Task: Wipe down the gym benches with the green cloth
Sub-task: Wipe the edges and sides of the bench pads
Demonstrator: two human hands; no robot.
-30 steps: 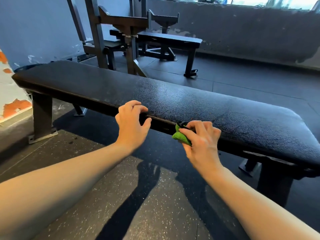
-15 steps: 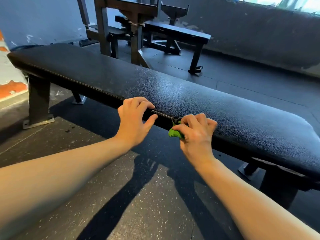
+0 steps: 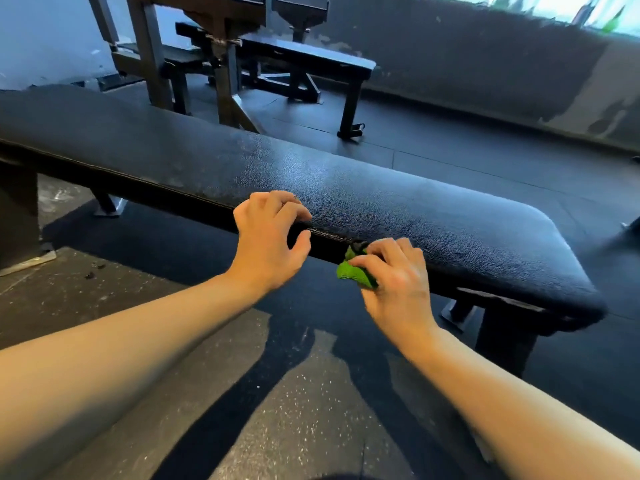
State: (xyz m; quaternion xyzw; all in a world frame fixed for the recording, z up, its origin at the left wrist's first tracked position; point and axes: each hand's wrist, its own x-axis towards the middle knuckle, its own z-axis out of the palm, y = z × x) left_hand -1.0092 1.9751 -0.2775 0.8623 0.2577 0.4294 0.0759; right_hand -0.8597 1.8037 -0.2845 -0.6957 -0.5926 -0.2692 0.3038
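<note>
our right hand (image 3: 398, 282) fingers pinch the green cloth (image 3: 353, 273) at the front seam of the near bench (image 3: 381, 202); we should press along it, left hand (image 3: 266, 244) fingers curled on that edge.

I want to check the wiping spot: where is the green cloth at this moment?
In the head view, the green cloth is bunched in the right hand at the near edge of the black bench, just right of the left hand.
</note>
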